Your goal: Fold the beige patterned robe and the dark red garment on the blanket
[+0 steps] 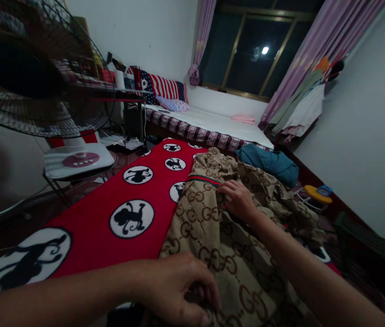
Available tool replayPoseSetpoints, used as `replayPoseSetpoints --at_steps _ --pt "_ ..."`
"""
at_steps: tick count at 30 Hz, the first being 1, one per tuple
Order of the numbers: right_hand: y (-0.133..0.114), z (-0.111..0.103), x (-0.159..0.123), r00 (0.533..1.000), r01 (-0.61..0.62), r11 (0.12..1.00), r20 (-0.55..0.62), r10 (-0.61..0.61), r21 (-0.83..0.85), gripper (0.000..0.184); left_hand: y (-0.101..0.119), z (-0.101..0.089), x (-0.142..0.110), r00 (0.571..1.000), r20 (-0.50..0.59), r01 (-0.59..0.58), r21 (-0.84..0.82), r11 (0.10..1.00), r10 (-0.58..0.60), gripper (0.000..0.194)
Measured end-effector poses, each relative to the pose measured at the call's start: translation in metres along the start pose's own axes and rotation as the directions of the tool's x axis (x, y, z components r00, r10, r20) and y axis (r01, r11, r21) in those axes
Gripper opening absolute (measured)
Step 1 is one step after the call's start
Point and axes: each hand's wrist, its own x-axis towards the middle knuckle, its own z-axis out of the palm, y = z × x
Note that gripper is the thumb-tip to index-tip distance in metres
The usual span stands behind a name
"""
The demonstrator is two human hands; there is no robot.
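One patterned garment point(195, 213) | right grip point(238, 200) curled at striped band point(202, 179) | left grip point(180, 286) loosely curled | both holds unclear

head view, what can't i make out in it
All in the head view:
Left hand: its own bent fingers hide whether its grip pinches the cloth.
Cloth: near end cut off by the bottom edge.
Fan: cut off by the left and top edges; blades blurred.
Window: darkness hides what lies outside.
Fan buttons: labels too small.
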Motion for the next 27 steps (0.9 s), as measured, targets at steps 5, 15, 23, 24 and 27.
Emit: replayPoseSetpoints --at_steps 5,15,23,24,27 --pt "0.0 0.019 -0.022 0.987 -0.039 0.999 0.157 0.034 0.028 0.029 -0.002 -0.017 0.032 0.972 0.221 0.111 -0.114 0.987 -0.084 0.028" --pt "0.003 0.037 -0.03 0.989 -0.136 0.973 0.091 0.121 0.184 0.032 -0.075 -0.087 0.148 0.499 -0.863 0.585 0.267 0.766 -0.081 0.056" --pt "0.038 0.008 -0.074 0.837 -0.542 0.819 -0.034 0.546 -0.191 0.07 -0.128 -0.065 0.154 0.52 -0.854 0.691 0.404 0.599 -0.024 0.057" --pt "0.044 0.007 -0.08 0.788 -0.602 0.77 -0.002 0.616 -0.211 0.072 -0.127 -0.065 0.154 0.524 -0.851 0.692 0.41 0.595 -0.023 0.057" --pt "0.056 -0.002 -0.088 0.739 -0.629 0.743 0.121 0.663 -0.229 0.061 -0.123 -0.067 0.154 0.529 -0.849 0.692 0.418 0.589 -0.018 0.057"
